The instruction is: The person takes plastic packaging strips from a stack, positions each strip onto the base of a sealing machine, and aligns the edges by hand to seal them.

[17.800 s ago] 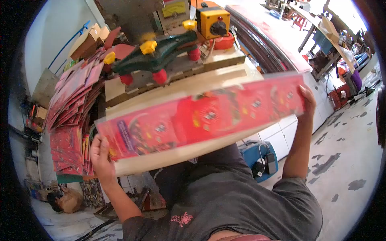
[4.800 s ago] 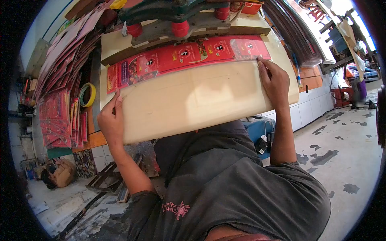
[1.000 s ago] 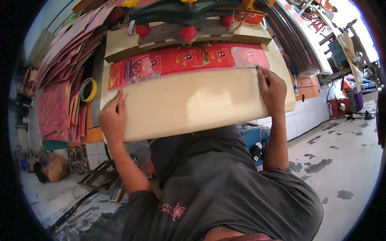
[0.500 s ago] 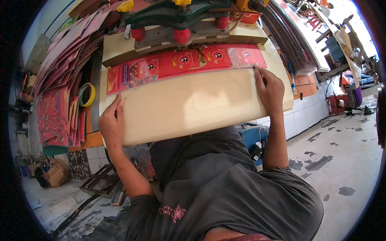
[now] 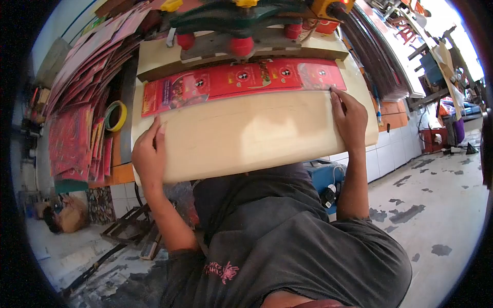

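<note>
A long red printed strip in clear plastic (image 5: 226,81) lies along the back of the cream work surface (image 5: 246,131), its far edge close to the front of a dark green machine (image 5: 236,20) with red feet. My left hand (image 5: 150,151) rests at the strip's near left corner, fingers pressed together. At the near right corner, my right hand (image 5: 351,115) has thumb and forefinger pinched on the strip's edge, the other fingers curled. Whether the left fingertips grip the strip's edge is hard to tell.
Piled red printed sheets (image 5: 69,138) stand at the left, beside a yellow tape roll (image 5: 119,116). Stacked dark panels (image 5: 372,56) lie at the right. A blue container (image 5: 324,179) with a charger sits below. Another person (image 5: 72,215) is low at the far left.
The strip, held up in both hands in the oldest frame, now lies on the work surface beside the machine. Over the last second the hands have hardly moved; the view has shifted slightly.
</note>
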A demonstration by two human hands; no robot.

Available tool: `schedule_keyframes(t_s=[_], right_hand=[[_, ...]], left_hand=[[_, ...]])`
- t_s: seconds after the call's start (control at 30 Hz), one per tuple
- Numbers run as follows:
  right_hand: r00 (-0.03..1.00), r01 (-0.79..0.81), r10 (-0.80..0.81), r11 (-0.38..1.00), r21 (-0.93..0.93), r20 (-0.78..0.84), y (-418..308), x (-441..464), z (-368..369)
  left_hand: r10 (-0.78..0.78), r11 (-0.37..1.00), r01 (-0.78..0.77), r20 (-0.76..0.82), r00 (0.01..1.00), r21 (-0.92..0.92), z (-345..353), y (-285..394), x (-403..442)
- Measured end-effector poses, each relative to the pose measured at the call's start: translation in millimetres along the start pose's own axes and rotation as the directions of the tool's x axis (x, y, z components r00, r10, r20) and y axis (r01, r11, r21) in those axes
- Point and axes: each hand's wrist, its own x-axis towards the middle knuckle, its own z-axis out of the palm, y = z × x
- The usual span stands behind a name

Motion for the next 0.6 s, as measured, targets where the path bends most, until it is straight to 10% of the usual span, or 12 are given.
schedule_keyframes(t_s=[0.6], right_hand=[[1.000, -0.016, 0.016, 1.000, 0.005, 0.002, -3.0, 1.1, 0.5]], left_hand=[[0.015, 1.000, -0.015, -0.035, 0.999, -0.011, -1.7, 0.3, -0.5]])
